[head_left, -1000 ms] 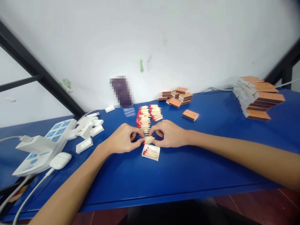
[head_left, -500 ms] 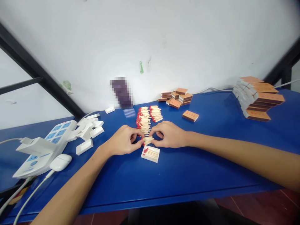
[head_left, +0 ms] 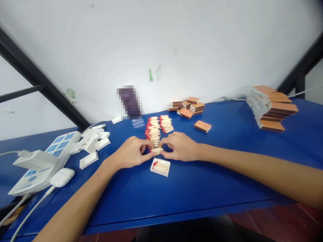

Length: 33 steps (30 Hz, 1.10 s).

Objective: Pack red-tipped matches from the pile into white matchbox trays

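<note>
My left hand (head_left: 132,155) and my right hand (head_left: 179,147) meet at the middle of the blue table (head_left: 202,181), fingers pinched on a small bundle of matches (head_left: 156,151) held between them. Just below the bundle lies an open white matchbox tray (head_left: 160,167) with a few red-tipped matches in it. Behind my fingers a pile of loose red-tipped matches (head_left: 157,126) lies on the table.
Empty white trays (head_left: 92,143) are heaped at the left beside a white power strip (head_left: 41,161) and a white earbud case (head_left: 62,177). Orange matchbox sleeves (head_left: 188,106) sit near the wall, one lone sleeve (head_left: 202,126) lies apart, and a tall stack (head_left: 271,107) stands far right.
Both hands keep their pinch on the match bundle almost in place. The view has shifted slightly, so everything sits a little lower and to the left.
</note>
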Available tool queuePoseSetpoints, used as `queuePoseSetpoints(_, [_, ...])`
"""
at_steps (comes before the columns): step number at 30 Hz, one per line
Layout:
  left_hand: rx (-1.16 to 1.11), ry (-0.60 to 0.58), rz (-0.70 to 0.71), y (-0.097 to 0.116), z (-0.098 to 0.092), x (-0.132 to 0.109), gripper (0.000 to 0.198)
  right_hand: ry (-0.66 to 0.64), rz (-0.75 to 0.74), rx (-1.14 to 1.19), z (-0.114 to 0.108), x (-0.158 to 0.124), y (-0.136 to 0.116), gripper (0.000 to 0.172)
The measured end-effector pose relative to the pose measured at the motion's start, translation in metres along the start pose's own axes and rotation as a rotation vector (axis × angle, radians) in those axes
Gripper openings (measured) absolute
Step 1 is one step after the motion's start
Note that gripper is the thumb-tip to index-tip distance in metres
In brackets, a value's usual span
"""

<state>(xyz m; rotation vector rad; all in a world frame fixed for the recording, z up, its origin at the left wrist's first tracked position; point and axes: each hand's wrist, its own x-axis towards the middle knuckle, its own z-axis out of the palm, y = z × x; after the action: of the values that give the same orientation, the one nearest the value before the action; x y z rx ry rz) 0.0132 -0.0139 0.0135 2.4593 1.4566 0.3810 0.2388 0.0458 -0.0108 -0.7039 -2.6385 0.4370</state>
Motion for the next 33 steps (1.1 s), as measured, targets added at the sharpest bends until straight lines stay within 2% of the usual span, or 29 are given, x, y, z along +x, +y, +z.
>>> queuePoseSetpoints(9, [0.031,-0.028,0.005,0.0007,-0.0014,-0.0009,0.022,-0.008,-0.013,-0.024,0.0009,-0.0003,-0.0003,0.021])
queuePoseSetpoints(23, [0.025,-0.006,0.013,0.0001,0.0026,-0.0003,0.018,-0.003,-0.09,-0.045,0.0042,-0.0008,0.0048,0.018])
queuePoseSetpoints(33, [-0.006,-0.015,0.018,0.0026,0.0035,0.0024,0.012,0.0,-0.073,-0.046,0.0019,-0.0011,0.0023,0.019])
